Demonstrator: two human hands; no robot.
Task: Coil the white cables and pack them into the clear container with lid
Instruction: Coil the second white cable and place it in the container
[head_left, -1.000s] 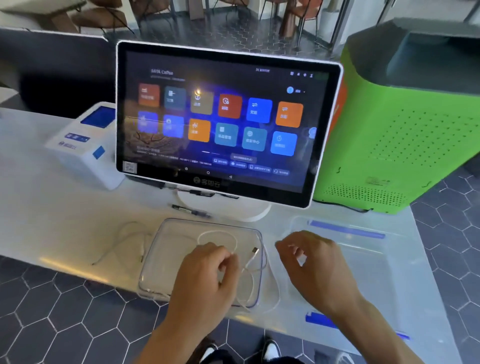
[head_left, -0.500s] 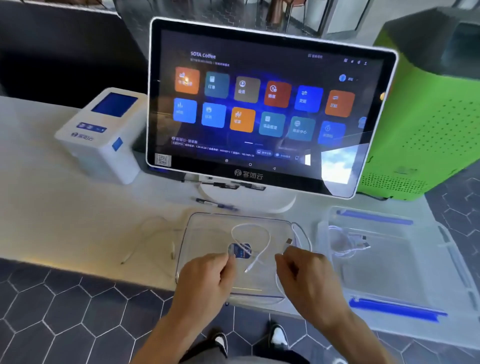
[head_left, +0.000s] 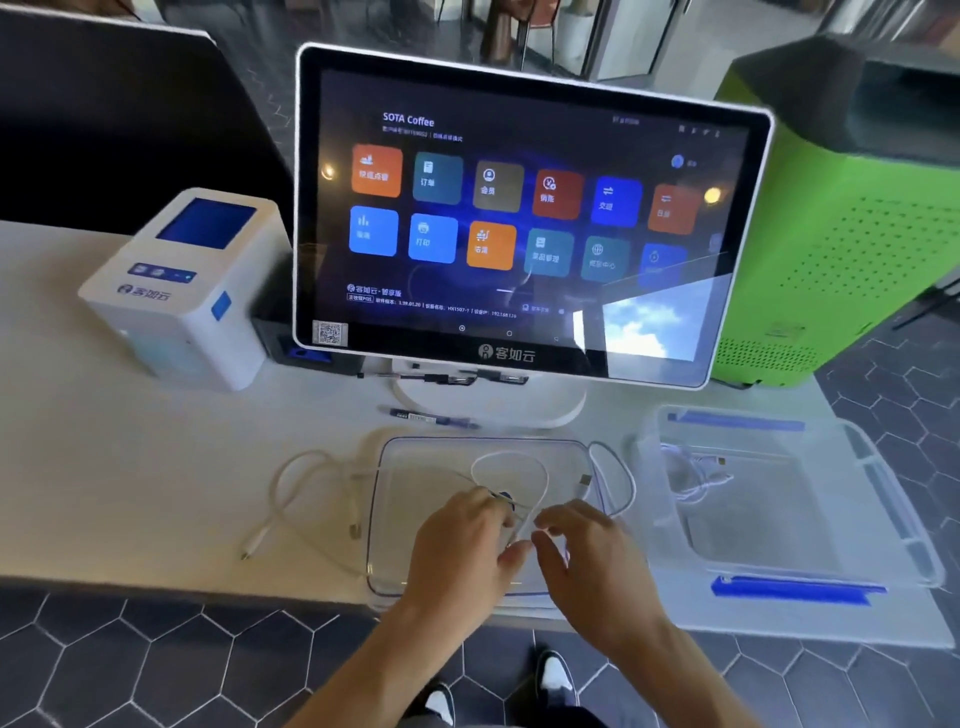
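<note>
On the white counter (head_left: 104, 467), left hand (head_left: 462, 540) and right hand (head_left: 587, 551) both pinch a white cable (head_left: 511, 457).

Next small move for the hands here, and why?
Probably wind another loop. Both hands, left hand and right hand, pinch the cable over the clear lid; only one loop is formed, and a length with its plug trails right, uncoiled. The container on the right already holds one coiled cable.
</note>
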